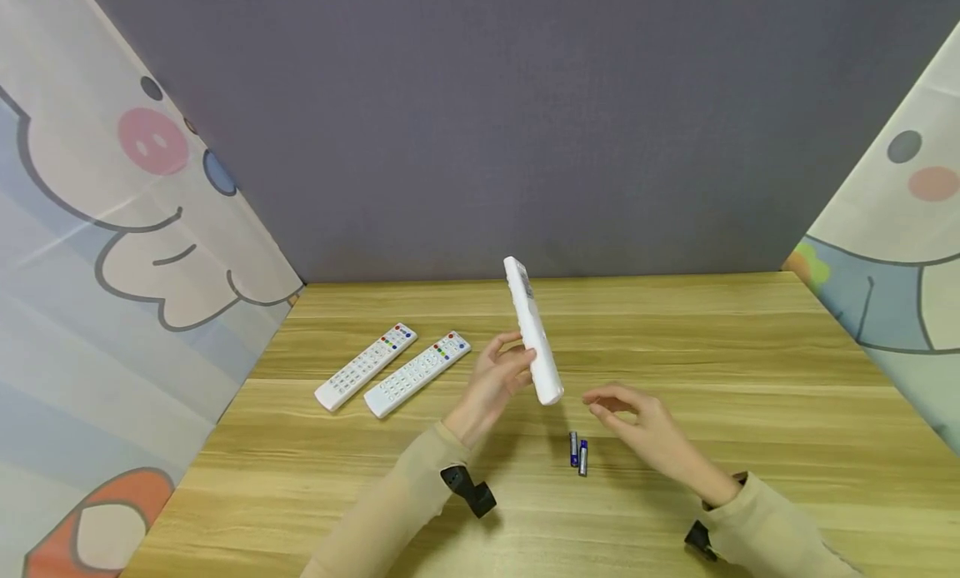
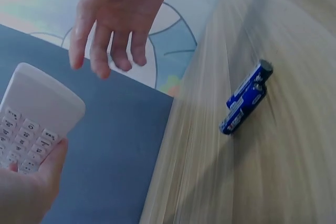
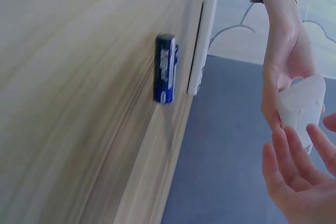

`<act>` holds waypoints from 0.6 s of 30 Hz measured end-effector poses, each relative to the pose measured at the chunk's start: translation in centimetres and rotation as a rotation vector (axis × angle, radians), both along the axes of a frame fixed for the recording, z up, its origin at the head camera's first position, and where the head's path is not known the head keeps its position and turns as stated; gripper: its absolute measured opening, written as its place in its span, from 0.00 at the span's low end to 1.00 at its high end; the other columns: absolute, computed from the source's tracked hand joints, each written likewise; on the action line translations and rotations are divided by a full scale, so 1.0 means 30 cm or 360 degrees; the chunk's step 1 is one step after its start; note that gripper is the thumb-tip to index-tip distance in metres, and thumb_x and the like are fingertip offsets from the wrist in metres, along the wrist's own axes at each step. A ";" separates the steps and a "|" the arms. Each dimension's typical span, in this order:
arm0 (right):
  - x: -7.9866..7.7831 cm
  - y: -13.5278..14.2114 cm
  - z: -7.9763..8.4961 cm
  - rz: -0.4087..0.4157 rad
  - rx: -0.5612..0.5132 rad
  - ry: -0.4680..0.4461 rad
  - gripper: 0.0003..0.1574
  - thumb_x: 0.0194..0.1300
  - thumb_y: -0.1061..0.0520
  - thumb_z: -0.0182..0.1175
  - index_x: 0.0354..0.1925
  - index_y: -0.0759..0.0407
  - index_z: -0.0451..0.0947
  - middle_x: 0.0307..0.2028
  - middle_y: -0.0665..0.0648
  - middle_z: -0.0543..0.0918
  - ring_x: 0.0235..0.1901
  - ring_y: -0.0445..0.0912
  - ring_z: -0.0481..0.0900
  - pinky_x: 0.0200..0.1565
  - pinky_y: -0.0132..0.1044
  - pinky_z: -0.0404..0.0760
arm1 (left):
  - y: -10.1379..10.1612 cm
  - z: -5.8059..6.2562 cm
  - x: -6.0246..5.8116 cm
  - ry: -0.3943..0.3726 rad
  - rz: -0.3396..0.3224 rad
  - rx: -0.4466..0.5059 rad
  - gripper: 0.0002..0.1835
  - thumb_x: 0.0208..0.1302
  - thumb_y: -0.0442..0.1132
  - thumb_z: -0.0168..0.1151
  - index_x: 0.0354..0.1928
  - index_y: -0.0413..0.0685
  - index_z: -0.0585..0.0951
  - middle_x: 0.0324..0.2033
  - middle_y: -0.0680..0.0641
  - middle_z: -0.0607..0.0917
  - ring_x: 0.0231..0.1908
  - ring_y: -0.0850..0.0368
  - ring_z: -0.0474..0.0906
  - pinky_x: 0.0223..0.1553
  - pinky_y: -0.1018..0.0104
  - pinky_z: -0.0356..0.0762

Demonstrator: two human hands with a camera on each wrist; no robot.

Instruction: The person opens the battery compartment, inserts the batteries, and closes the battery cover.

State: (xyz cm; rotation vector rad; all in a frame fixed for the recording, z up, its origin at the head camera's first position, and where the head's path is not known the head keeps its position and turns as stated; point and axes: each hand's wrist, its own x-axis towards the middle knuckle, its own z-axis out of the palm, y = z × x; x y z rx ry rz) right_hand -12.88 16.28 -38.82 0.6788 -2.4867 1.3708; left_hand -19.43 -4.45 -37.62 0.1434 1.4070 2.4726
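Note:
My left hand (image 1: 487,388) grips a white remote control (image 1: 531,328) near its lower end, holding it tilted above the table. In the left wrist view the thumb lies along the button side of that remote (image 2: 39,116). My right hand (image 1: 647,435) hovers just right of the remote's lower end, fingers loosely bent and nothing held. The right wrist view shows its fingers (image 3: 294,166) spread close to the remote's end (image 3: 304,103); whether they touch is unclear. Two blue batteries (image 1: 573,449) lie side by side on the table between the hands.
Two more white remotes, a left one (image 1: 366,367) and a right one (image 1: 417,374), lie buttons up on the wooden table (image 1: 712,336), left of my left hand. A grey panel (image 1: 525,128) stands along the back edge. Cartoon-printed curtains (image 1: 82,253) hang at both sides.

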 end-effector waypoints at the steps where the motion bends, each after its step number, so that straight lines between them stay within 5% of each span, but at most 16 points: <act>1: 0.001 -0.005 0.001 0.0003 -0.0026 -0.0006 0.11 0.58 0.65 0.57 0.41 0.60 0.76 0.37 0.53 0.81 0.35 0.36 0.77 0.37 0.34 0.80 | 0.001 0.003 0.004 0.0000 0.0014 -0.0001 0.18 0.55 0.24 0.51 0.49 0.40 0.66 0.37 0.47 0.77 0.38 0.56 0.75 0.47 0.57 0.74; 13: 0.006 -0.063 0.013 0.0128 -0.0436 -0.0296 0.20 0.58 0.65 0.56 0.50 0.69 0.69 0.45 0.64 0.75 0.42 0.44 0.76 0.44 0.31 0.78 | 0.019 0.025 0.058 -0.0008 0.0139 0.0029 0.17 0.52 0.23 0.54 0.44 0.44 0.68 0.39 0.45 0.76 0.38 0.55 0.75 0.46 0.60 0.76; 18: 0.008 -0.080 0.019 0.0183 -0.0610 -0.0370 0.22 0.57 0.67 0.56 0.51 0.71 0.67 0.48 0.66 0.72 0.44 0.40 0.75 0.46 0.30 0.77 | 0.024 0.035 0.080 0.0009 0.0181 0.0001 0.18 0.51 0.24 0.55 0.44 0.43 0.68 0.39 0.45 0.76 0.38 0.56 0.76 0.45 0.63 0.77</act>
